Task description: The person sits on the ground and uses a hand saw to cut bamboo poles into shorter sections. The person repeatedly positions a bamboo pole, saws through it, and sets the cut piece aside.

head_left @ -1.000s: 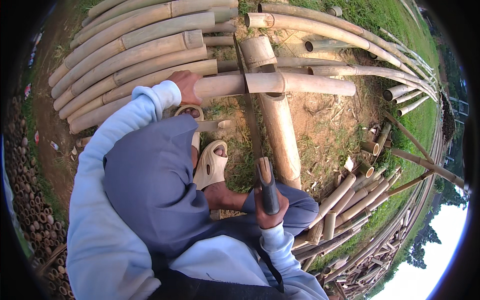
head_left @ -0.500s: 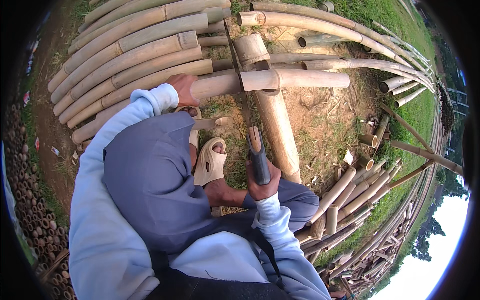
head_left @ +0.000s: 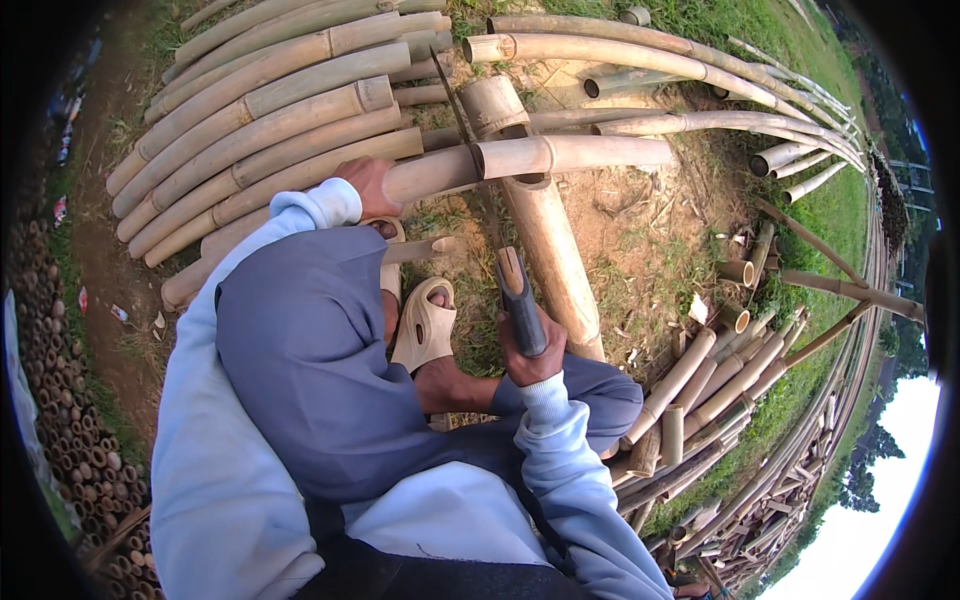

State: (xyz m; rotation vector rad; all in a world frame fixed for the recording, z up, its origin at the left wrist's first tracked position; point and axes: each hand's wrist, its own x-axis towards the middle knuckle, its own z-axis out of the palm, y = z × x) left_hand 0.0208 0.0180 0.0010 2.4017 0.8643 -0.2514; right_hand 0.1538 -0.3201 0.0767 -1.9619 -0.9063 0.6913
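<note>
A bamboo pole [head_left: 590, 153] lies crosswise over a thick bamboo support [head_left: 550, 255], at the support's notched upper part. My left hand [head_left: 368, 186] is closed around the pole, to the left of the saw. In my right hand [head_left: 530, 352] is the dark handle of a hand saw [head_left: 521, 308], gripped by closed fingers. Its long thin blade runs up and away, crossing the pole just left of the support. A visible line parts the pole at the blade; how deep the cut goes cannot be seen.
Cut bamboo poles [head_left: 290, 110] lie side by side at the upper left. Long poles [head_left: 640, 58] stretch off at the upper right. Short bamboo pieces [head_left: 690, 390] are heaped at the right. My sandalled foot [head_left: 428, 320] is below the pole, beside the blade.
The saw's blade leans further left at its far end, and my right hand sits slightly lower and to the right. The pole's right end appears further left and a little higher.
</note>
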